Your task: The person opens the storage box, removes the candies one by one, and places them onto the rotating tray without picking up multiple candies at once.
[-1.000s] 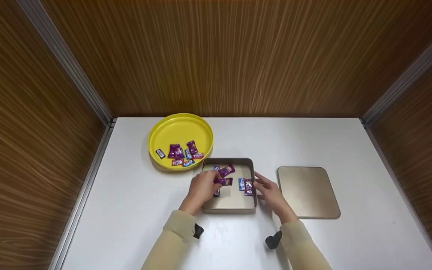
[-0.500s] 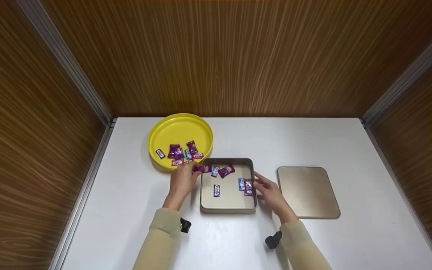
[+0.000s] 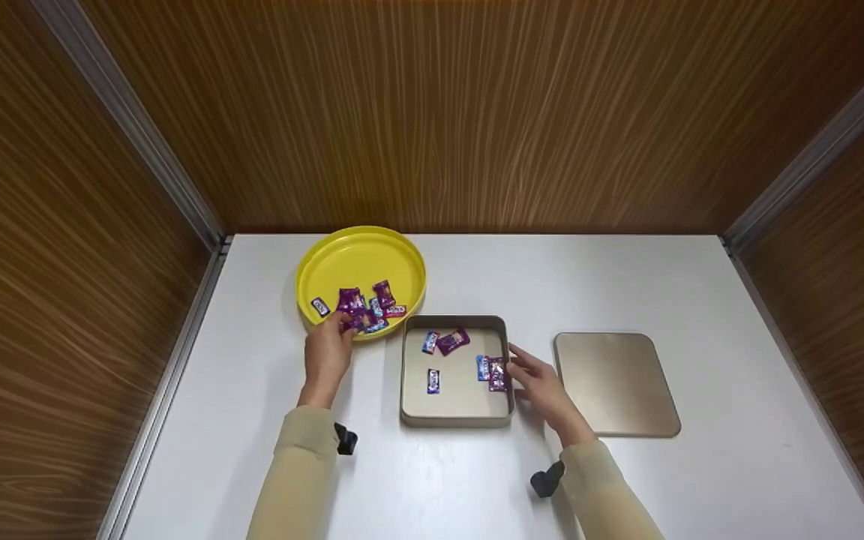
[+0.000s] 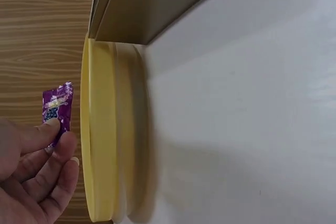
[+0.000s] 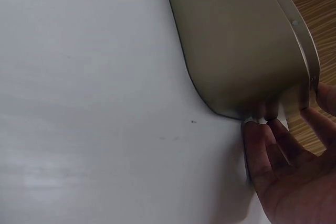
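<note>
My left hand [image 3: 327, 356] pinches a purple-wrapped candy [image 4: 56, 108] between thumb and fingertips, at the near edge of the yellow round tray [image 3: 361, 262]. Several purple, blue and red wrapped candies lie in that tray, some hidden by the hand. My right hand [image 3: 544, 386] touches the right wall of the square metal tin [image 3: 454, 422] with outstretched fingers, its thumb at the rim. Inside the tin, a purple candy [image 3: 453, 342] and a small blue one [image 3: 430, 342] lie at the back. A dark blue candy [image 3: 433, 381] is left of the middle; a shiny purple candy [image 3: 497, 375] lies by the right wall.
A flat metal lid [image 3: 618, 384] lies on the white table [image 3: 552, 281] to the right of the tin. Wood-grain panels [image 3: 432, 112] enclose the table at the back and both sides.
My left hand has moved left and away from the tin to the yellow tray, carrying the purple candy out of the tin. The right hand and the tin have stayed in place.
</note>
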`<control>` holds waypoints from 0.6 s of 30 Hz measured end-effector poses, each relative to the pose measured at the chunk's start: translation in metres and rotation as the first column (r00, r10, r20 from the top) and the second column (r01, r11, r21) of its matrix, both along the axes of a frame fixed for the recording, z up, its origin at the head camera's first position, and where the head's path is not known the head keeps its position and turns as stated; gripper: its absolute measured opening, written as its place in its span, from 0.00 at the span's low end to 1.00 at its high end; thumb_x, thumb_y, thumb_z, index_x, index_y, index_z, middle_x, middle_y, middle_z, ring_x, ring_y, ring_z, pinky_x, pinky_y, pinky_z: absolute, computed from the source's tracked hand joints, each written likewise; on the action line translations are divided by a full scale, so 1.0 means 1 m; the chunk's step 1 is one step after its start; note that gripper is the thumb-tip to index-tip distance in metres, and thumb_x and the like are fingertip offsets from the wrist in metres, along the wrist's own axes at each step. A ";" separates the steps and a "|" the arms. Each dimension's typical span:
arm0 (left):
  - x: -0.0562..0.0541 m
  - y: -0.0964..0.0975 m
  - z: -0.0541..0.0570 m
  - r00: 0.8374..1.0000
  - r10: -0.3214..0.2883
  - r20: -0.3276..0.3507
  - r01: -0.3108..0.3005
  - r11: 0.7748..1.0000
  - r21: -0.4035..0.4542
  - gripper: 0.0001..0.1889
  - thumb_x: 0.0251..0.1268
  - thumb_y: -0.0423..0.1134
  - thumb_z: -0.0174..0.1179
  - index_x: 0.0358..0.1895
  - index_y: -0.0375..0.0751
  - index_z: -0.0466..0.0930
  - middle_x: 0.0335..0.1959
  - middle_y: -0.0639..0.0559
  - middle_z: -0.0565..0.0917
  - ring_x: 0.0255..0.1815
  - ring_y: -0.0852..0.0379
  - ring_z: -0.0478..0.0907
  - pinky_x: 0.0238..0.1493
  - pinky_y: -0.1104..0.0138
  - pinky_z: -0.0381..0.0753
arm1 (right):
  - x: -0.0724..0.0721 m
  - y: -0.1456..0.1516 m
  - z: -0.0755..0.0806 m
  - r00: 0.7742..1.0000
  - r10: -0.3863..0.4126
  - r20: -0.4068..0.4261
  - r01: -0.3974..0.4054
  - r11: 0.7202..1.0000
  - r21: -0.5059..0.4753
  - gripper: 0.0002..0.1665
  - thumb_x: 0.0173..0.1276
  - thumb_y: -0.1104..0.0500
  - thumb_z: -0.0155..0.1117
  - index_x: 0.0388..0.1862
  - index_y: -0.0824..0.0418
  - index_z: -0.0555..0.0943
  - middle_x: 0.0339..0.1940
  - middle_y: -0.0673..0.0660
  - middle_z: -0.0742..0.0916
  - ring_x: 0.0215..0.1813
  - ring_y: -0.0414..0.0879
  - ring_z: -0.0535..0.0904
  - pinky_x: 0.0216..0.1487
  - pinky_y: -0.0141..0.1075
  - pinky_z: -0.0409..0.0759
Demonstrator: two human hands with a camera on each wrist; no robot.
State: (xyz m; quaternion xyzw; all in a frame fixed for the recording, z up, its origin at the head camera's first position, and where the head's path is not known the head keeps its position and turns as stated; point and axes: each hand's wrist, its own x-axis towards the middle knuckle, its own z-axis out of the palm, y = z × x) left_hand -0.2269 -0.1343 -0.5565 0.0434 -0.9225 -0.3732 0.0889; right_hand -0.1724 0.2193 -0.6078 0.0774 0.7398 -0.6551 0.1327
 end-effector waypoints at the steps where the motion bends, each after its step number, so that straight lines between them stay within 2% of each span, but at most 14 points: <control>1: -0.001 -0.002 -0.001 1.000 0.015 0.000 -0.015 1.000 0.003 0.07 0.63 0.30 0.64 0.43 0.33 0.82 0.34 0.41 0.84 0.36 0.44 0.81 0.37 0.53 0.79 | 0.000 0.000 0.001 1.000 0.002 0.002 -0.002 1.000 0.005 0.31 0.77 0.59 0.52 0.76 0.61 0.62 0.67 0.70 0.72 0.67 0.65 0.69 0.58 0.51 0.77; 4: -0.003 -0.008 -0.004 0.998 0.065 -0.012 -0.065 0.998 0.008 0.06 0.62 0.30 0.66 0.40 0.32 0.82 0.30 0.42 0.83 0.31 0.46 0.80 0.33 0.54 0.77 | 0.000 0.000 0.002 1.000 0.010 0.009 -0.010 1.000 0.016 0.31 0.78 0.58 0.52 0.76 0.60 0.61 0.68 0.70 0.71 0.68 0.65 0.67 0.58 0.51 0.76; 9: -0.009 -0.015 -0.009 0.989 0.145 0.026 -0.145 0.989 0.037 0.07 0.63 0.31 0.66 0.40 0.31 0.82 0.28 0.44 0.82 0.29 0.49 0.79 0.28 0.59 0.77 | 0.000 0.000 0.002 1.000 0.006 0.004 -0.006 1.000 0.014 0.30 0.77 0.59 0.53 0.76 0.60 0.62 0.67 0.70 0.73 0.68 0.65 0.68 0.58 0.51 0.77; 18: -0.023 -0.024 -0.016 0.971 0.228 0.073 -0.235 0.967 0.096 0.07 0.62 0.30 0.65 0.40 0.29 0.82 0.27 0.42 0.83 0.27 0.51 0.78 0.26 0.63 0.75 | 0.000 0.000 0.000 1.000 -0.011 0.002 0.011 1.000 0.009 0.30 0.76 0.60 0.54 0.76 0.60 0.63 0.67 0.70 0.73 0.66 0.64 0.70 0.57 0.50 0.78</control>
